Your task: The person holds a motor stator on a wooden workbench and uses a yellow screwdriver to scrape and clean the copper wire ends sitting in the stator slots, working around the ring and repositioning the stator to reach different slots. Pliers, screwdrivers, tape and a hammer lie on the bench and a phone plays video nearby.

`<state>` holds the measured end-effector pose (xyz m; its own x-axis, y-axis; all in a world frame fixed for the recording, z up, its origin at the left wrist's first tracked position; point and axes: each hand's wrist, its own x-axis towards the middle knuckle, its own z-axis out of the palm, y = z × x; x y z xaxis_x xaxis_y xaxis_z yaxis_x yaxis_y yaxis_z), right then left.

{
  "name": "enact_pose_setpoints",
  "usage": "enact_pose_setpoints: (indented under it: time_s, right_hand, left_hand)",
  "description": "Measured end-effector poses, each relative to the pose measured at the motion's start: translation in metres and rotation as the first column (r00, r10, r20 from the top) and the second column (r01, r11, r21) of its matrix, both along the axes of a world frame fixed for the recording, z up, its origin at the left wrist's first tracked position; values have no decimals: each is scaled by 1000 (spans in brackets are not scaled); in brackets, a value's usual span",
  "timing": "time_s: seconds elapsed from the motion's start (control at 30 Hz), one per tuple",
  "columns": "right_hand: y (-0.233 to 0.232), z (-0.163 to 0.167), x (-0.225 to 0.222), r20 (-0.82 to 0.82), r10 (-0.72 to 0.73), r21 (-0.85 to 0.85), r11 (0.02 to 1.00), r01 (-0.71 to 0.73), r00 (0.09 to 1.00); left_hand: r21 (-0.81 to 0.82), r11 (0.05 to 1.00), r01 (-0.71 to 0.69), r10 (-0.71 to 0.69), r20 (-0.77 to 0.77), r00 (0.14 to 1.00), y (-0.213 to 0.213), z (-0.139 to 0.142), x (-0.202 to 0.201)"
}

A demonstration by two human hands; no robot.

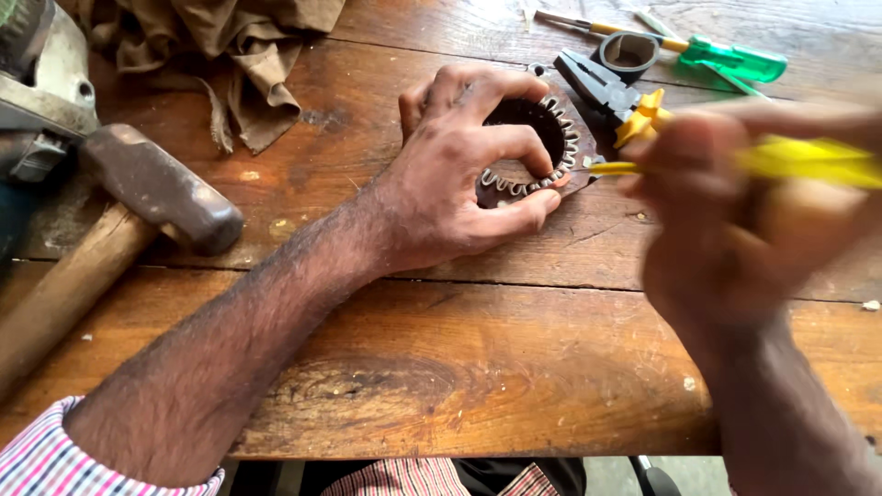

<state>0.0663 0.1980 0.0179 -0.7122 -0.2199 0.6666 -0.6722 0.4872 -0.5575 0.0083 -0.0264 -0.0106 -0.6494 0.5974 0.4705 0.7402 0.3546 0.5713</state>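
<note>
**Desk:** Steel teeth and bare fingers — what does the frame show?

**Photographer:** A person's left hand (459, 174) closes around a dark toothed ring (542, 152), thumb below and fingers curled over its top edge, pinning it flat to the wooden workbench (478, 367). The right hand (726, 220), blurred, is clenched on a yellow-handled tool (808, 161) whose thin tip meets the ring's teeth at about four o'clock.

**Desk:** How far along is the work?

**Photographer:** Judging by this, midway: the tip is on the teeth and the ring is firmly braced. Whether any teeth are already cleaned, I cannot tell.

**Desk:** Surroundings?

**Photographer:** Pliers (611, 92) with yellow grips lie just beyond the ring at one o'clock, beside a small dark hollow piece (629, 53) and a green-handled screwdriver (726, 57). At nine o'clock rests a hammer (156, 188), worn iron head on a pale wooden shaft. A crumpled brown rag (239, 55) sits at eleven o'clock. The bench planks are scarred, knotted and reddish.
</note>
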Motion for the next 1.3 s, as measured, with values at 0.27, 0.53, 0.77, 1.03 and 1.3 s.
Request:
enact_pose_setpoints:
  time_s: [0.27,0.53,0.77,1.03,1.3]
  right_hand:
    - [-7,5,10,-7,-93,75,993,93,996]
    - [4,-2,9,89,-12,-145,989,25,996]
    - [15,-10,33,39,-99,-160,982,104,994]
    - [2,4,24,87,-133,-130,981,143,987]
    - [-3,10,26,-16,-87,-73,994,86,996]
  left_hand:
    - [-14,1000,8,-8,-4,1000,2,-2,-1]
    - [13,1000,1,-1,-17,1000,0,-1,-1]
    - [14,1000,2,-2,-19,1000,1,-3,-3]
    - [25,999,27,-27,8,1000,-2,-2,-4]
    - [-9,1000,16,-16,22,1000,-1,-1,-4]
